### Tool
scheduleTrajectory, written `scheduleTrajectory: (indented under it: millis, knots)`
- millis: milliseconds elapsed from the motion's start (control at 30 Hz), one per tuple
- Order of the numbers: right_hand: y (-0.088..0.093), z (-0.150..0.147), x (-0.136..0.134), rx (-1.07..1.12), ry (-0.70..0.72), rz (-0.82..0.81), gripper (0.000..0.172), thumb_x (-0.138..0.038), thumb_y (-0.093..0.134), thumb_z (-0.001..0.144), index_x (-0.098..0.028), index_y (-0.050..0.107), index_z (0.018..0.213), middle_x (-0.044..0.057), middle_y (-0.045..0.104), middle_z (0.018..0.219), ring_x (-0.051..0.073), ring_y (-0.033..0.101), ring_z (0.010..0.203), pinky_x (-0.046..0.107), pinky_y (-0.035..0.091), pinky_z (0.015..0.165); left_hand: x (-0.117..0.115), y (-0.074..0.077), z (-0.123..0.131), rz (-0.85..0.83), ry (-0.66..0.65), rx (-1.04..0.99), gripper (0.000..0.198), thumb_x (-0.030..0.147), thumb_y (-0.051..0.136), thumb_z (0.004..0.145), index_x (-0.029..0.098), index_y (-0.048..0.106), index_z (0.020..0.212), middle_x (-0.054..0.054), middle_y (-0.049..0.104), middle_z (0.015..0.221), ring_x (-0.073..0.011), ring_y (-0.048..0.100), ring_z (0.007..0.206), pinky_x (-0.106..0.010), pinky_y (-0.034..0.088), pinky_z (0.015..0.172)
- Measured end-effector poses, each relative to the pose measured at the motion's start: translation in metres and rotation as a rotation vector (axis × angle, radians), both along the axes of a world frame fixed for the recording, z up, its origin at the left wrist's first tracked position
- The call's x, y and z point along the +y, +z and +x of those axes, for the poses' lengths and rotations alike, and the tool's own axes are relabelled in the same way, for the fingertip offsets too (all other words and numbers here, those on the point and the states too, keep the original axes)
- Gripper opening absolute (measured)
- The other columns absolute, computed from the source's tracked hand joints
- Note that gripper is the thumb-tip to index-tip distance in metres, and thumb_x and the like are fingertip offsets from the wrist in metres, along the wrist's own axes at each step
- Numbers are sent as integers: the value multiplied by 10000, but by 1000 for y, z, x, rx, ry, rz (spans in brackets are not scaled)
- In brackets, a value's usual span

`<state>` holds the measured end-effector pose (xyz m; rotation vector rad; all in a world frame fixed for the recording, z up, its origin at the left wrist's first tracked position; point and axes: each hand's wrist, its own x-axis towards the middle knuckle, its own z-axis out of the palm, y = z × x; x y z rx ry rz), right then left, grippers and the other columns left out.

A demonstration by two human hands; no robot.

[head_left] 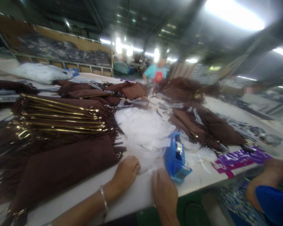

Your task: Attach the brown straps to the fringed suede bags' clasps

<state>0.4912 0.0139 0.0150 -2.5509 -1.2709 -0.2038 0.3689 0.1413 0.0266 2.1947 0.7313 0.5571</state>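
Observation:
At the table's front, my left hand (126, 171), with a bangle on its wrist, is closed at the near edge of thin white tissue-like sheets (143, 131). My right hand (164, 188) is also closed on that edge, a short way to the right; motion blur softens both sets of fingertips. Just beyond my right hand stands a blue tape dispenser (175, 157). Left of my left hand lies a dark brown fringed bag (70, 166), flat on the table. Behind it is a stack of similar bags with gold zippers (63, 116).
More brown bags (191, 125) lie beyond the dispenser. Purple printed packaging (242, 158) is at the right edge, near a co-worker's arm (261, 182) in a blue sleeve. Another person (157, 72) in a red apron stands at the far end. Shelving with dark packed goods (66, 50) runs along the back left.

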Motion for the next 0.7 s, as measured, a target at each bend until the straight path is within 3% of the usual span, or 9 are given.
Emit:
scheduleTrajectory:
  millis: [133,233,300,367,500,700]
  knots:
    - [0,10,1,-97,-96,-67,249,-156,379,972,-187,574,820,89,657,803,214,645,615,282,323,487,8,0,-13,-213,141,-64,258,267,401,901,192,501,675,-32,572,707,-204,535,727,-319,356,678]
    - [-1,12,-4,-139,-70,6,217,-225,383,992,-169,589,1031,116,693,945,225,681,695,294,404,518,8,-1,-27,-396,176,-99,270,344,418,878,190,500,671,-16,571,657,-193,567,673,-294,388,636]
    - [-2,10,-9,-208,53,135,271,-268,371,1006,-157,576,1145,144,684,1075,250,678,914,326,489,692,6,-2,-35,-497,196,-122,273,377,432,858,186,507,677,-11,568,635,-185,570,640,-278,400,608]
    - [-6,7,-12,-291,230,252,296,-279,374,1008,-145,594,1155,156,681,1123,265,629,1055,370,479,862,4,-4,-39,-568,217,-144,282,400,454,841,178,525,682,-9,567,621,-177,559,617,-267,399,590]
    - [-21,3,-7,-372,477,187,296,-283,456,984,-155,625,1191,128,680,1210,296,596,1131,445,429,956,3,-7,-37,-643,236,-183,287,413,519,816,167,558,675,-3,555,598,-165,526,596,-253,377,561]
    - [-31,14,12,-393,277,-79,374,-298,461,978,-88,627,1238,191,621,1302,329,557,1210,464,420,988,4,10,-56,-716,261,-272,307,449,532,794,167,563,676,-11,594,613,-161,544,605,-259,414,600]
